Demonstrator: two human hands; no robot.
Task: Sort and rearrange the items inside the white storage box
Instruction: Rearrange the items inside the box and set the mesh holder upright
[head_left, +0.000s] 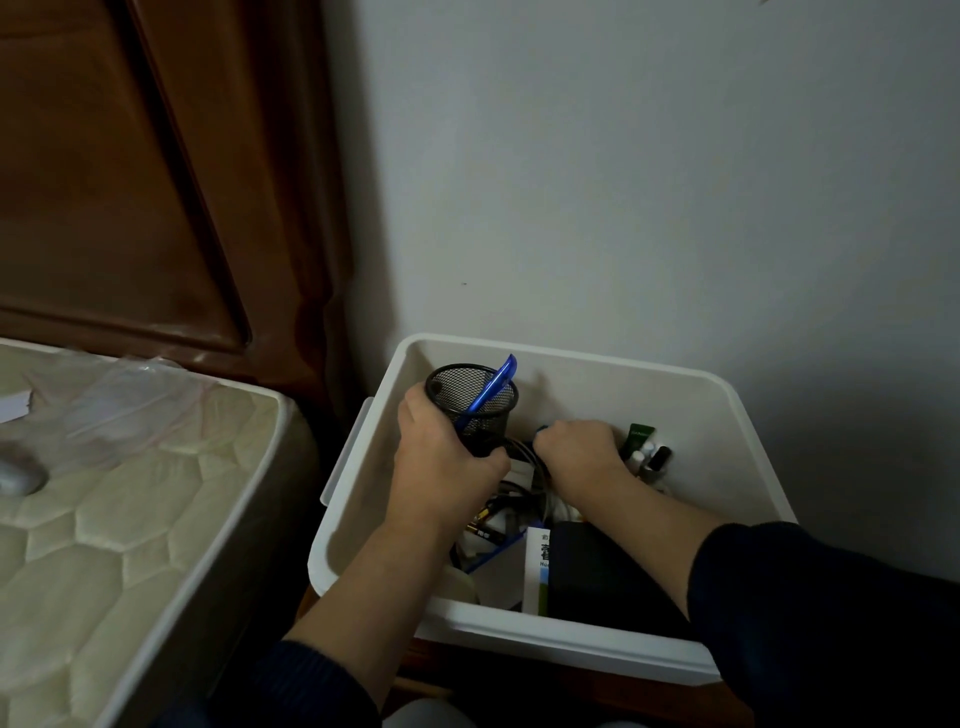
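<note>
While I look down through the head camera, the white storage box (561, 642) sits against the pale wall (649, 182), just beside the mattress (130, 509) and its dark wooden headboard (130, 171). My left hand (441, 457) is inside the box, its grip wrapped round the black mesh pen cup (475, 397), which stands upright near the box's far left corner with a blue pen (493, 387) leaning out over its rim. My right hand (579, 449) is clenched just beside the cup, low among the clutter; a bit of something blue shows at its knuckles and dark cables (522, 452) run under it, but I cannot tell what, if anything, that grip has. To its right stand a green tube (638, 441) and a few small bottles (655, 460). Nearer to me lie a dark block (602, 566), a white booklet with print (537, 566) and loose batteries (483, 522). Clear plastic film (119, 400) lies on the mattress.
</note>
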